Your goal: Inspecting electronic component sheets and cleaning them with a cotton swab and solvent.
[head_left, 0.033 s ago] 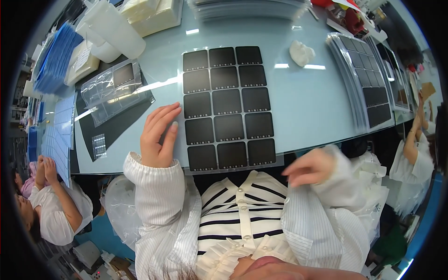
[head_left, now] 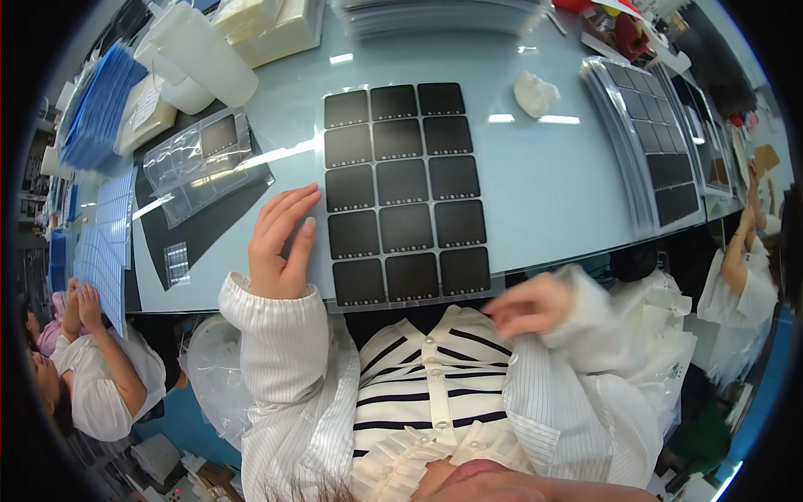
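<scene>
Black squares, matte and round-cornered, sat in a five-by-three grid on a clear sheet (head_left: 406, 192) that lay flat on the pale blue glossy table (head_left: 552, 184), its near edge at the table's front. The left hand (head_left: 283, 243) rested palm-down at the sheet's left edge, fingers spread and flat, gripping nothing; it seemed placed to pin the sheet from sliding. The right hand (head_left: 529, 305) hovered off the table before the striped shirt, blurred, so whether it pinched anything I could not tell. A stack of like sheets (head_left: 648, 142) waited right, within reach. A crumpled white wad (head_left: 535, 92) lay beyond the sheet, and a clear blister tray (head_left: 201, 163) on a dark mat lay left.
</scene>
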### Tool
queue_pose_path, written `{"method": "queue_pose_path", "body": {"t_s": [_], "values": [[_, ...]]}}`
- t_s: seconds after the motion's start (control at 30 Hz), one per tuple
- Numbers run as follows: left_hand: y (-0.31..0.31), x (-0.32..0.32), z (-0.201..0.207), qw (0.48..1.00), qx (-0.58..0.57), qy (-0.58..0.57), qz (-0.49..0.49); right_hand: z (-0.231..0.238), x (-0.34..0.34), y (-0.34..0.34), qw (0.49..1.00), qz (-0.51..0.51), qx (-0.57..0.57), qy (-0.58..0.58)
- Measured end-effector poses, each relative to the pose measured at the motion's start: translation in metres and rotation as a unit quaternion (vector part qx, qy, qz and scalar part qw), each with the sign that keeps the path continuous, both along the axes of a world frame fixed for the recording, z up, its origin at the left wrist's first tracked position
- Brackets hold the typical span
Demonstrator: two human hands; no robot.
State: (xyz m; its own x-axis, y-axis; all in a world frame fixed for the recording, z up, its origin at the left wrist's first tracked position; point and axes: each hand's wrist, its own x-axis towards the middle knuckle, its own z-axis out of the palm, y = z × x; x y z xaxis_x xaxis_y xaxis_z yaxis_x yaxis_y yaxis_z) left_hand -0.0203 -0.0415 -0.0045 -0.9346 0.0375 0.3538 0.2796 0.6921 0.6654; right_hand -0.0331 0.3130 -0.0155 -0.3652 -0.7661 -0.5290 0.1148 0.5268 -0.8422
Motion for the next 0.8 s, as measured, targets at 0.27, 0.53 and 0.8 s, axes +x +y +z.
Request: {"method": "queue_pose_path", "body": {"t_s": [0.27,0.53,0.8], "values": [[0.002,0.005,-0.002,0.994,0.096,-0.019,0.043,-0.027,0.042,-0.076,0.889,-0.354,-0.208,-0.203],[0.002,0.007,-0.004,0.995,0.084,-0.021,0.057,-0.001,0.057,-0.052,0.94,-0.287,-0.107,0.152],[0.003,0.006,-0.001,0.996,0.082,-0.006,0.029,0.017,0.03,-0.001,0.793,-0.503,-0.115,0.325]]}}
